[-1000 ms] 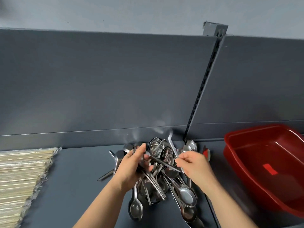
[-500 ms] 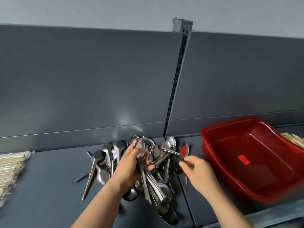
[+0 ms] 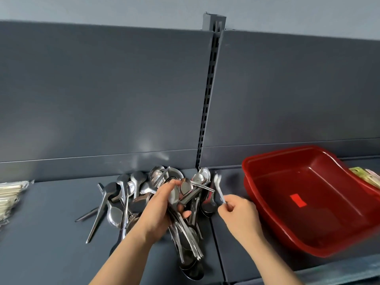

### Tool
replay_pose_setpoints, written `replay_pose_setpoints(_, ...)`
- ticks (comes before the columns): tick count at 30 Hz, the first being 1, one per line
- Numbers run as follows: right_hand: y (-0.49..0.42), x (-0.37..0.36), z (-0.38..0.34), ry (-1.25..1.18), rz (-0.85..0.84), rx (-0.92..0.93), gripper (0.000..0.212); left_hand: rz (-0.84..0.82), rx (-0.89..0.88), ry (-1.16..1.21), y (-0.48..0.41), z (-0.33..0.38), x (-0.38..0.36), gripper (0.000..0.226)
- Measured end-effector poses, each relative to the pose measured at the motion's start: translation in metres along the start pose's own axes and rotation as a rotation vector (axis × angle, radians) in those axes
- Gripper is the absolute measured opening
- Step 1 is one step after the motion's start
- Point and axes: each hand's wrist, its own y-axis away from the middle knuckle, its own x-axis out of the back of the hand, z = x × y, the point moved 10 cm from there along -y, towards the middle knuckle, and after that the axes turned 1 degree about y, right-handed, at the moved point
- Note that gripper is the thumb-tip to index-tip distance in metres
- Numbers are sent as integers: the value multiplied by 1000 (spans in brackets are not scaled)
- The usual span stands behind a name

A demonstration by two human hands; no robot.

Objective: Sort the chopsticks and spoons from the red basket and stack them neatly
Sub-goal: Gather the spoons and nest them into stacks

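Observation:
A heap of metal spoons (image 3: 131, 194) lies on the dark grey shelf (image 3: 51, 233) against the back panel. My left hand (image 3: 158, 210) grips a bundle of spoons (image 3: 185, 229) whose handles fan down toward me. My right hand (image 3: 238, 212) pinches the handle of a single spoon (image 3: 218, 185), bowl up, just right of the heap. The red basket (image 3: 253, 182) stands on the right with nothing inside but a red label. Wrapped chopsticks (image 3: 10, 194) are stacked at the far left edge.
A slotted upright post (image 3: 208, 99) splits the grey back panel above the heap. More packets (image 3: 366, 177) show behind the basket's far right rim. A seam in the shelf runs toward me under the right hand.
My right hand has pulled one spoon out of the heap and raised it to the right. The left hand keeps its bundle. The view has shifted a little to the right.

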Motion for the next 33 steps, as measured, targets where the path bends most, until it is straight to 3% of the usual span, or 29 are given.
replay_pose_setpoints(3,8,3,-27,-91,-59,151,10,-65,3,15,0,-1,-9,44)
replay_pose_setpoints(7,16,-10,-62,-154,-223,322,16,-56,-54,14,0,5,-14,41)
replay_pose_setpoints(11,15,-26,-68,-223,-377,347,18,40,-133,24,-2,14,-2,33)
replay_pose_setpoints(13,-1,-23,-57,-194,-293,292,30,83,-146,77,-4,16,6,21)
replay_pose_setpoints(15,-25,-11,-40,-91,-123,208,21,133,-158,71,-5,21,16,14)
replay_pose_setpoints(19,-47,-32,-24,212,-213,102,28,194,-162,1,-7,29,33,23)
replay_pose_setpoints(22,-52,-42,-30,125,-226,133,13,184,-155,-1,-9,31,36,21)
replay_pose_setpoints(26,-52,-20,-41,4,-19,255,23,163,-142,18,-13,31,36,26)
replay_pose_setpoints(29,-40,0,-49,-92,109,326,16,101,-115,47,-17,30,27,30)
replay_pose_setpoints(33,-25,16,-52,-284,115,324,15,51,-126,75,-23,33,16,35)
